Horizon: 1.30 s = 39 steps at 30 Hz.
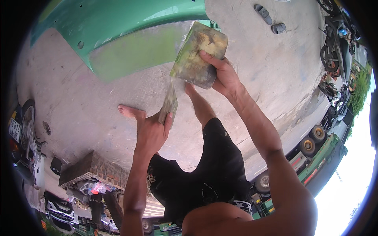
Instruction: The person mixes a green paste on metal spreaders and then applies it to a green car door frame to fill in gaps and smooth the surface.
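My right hand (226, 74) holds up a flat, rounded-corner board (193, 67) smeared with yellowish-green and brown paste, the thumb lying across its face. Below and to the left, my left hand (150, 131) grips a thin flat putty spreader (170, 103), whose upper tip reaches close to the board's lower left corner. Whether the two touch I cannot tell. Beyond both hands lies a green painted body panel (130, 17). Its near edge carries a dull patch of grey and light green (134, 59), and the board covers the right end of it.
Concrete floor (90, 102) surrounds my bare feet. A pair of dark sandals (264, 15) lies at the far right. Motorbikes (27, 133) stand at the left and along the right edge. A brick structure (102, 169) is at lower left, and a green truck (321, 161) at lower right.
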{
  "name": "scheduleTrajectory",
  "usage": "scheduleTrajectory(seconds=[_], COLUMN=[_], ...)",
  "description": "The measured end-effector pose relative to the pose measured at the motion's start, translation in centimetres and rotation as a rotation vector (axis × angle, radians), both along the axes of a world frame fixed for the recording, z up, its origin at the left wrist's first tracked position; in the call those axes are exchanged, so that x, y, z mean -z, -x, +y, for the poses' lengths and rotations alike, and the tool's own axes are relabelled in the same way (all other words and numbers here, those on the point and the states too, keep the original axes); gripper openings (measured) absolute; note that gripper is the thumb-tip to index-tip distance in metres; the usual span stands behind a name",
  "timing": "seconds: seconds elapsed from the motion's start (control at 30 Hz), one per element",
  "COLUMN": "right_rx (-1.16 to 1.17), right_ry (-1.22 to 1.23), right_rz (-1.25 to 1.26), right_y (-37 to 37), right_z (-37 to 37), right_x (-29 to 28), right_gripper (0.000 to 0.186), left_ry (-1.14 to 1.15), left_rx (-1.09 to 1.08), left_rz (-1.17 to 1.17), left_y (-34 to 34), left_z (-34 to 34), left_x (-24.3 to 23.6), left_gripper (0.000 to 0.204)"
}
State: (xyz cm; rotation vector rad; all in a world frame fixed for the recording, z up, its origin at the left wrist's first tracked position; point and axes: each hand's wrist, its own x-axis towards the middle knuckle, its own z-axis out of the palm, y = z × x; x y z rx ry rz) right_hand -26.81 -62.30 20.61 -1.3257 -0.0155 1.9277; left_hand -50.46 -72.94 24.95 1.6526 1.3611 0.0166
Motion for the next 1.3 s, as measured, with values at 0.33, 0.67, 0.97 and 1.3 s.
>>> scheduleTrajectory(seconds=[0.33, 0.67, 0.97, 1.3], right_rx=[-1.121, -1.060, -1.165, -1.402], right_ry=[-1.136, -0.983, -1.020, -1.191], right_rz=[-1.690, -1.775, -1.570, -1.554], right_y=[-2.5, -2.3, -2.3, -9.6], right_z=[7.7, 7.3, -3.1, -1.9], right_x=[17.6, 20.6, 20.1, 18.0], right_gripper=[0.053, 0.048, 0.060, 0.049], left_ry=[0.008, 0.132, 0.160, 0.173], left_rx=[-0.433, -0.669, -0.709, -0.693], left_rz=[0.080, 0.048, 0.031, 0.000], left_y=[3.1, 4.5, 3.2, 2.8], left_z=[-8.7, -4.0, -3.0, -4.0], left_x=[7.8, 6.8, 6.2, 6.3], left_gripper=[0.043, 0.042, 0.043, 0.040])
